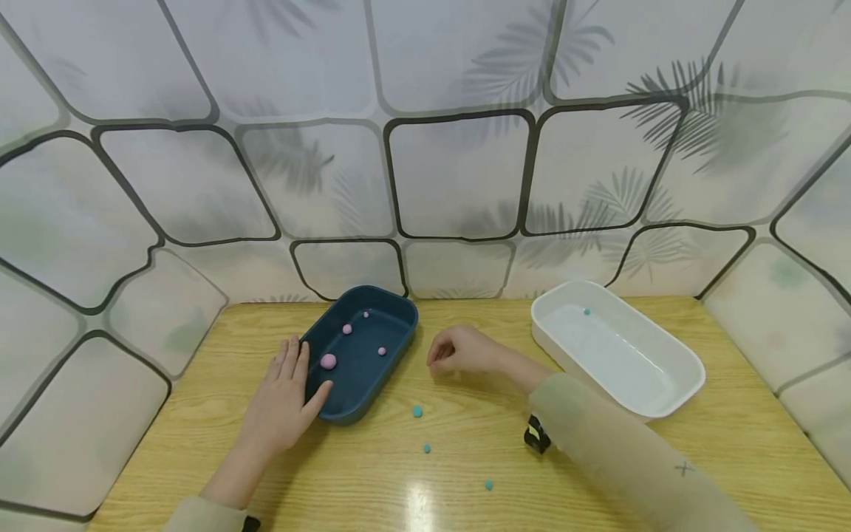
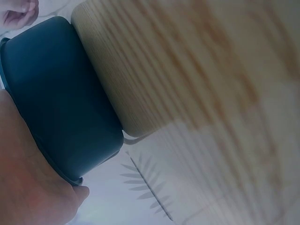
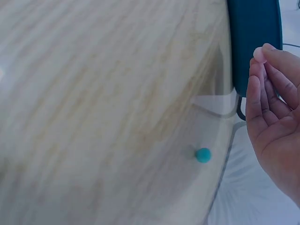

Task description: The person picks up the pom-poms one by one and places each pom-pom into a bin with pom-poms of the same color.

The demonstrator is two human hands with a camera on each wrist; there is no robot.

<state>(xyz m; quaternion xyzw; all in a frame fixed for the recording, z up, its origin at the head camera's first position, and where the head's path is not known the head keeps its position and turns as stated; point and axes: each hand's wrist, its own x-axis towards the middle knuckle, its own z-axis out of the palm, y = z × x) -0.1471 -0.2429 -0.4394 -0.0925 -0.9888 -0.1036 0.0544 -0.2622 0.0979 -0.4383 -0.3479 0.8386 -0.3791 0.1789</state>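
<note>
Right grip (image 1: 465, 350) pinches 1 pink ball (image 3: 258, 55); left grip (image 1: 281, 403) touches blue tray (image 1: 355, 380).

Glare whitens the tabletop (image 1: 419, 506) at the head view's bottom; wrist views look hazy.

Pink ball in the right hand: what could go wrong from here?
The right hand pinches the small pink ball; it might slip and roll away. Three teal balls lie loose on the table; a brush could scatter them. The left hand touches the blue tray; a push might set its four pink balls rolling.
</note>
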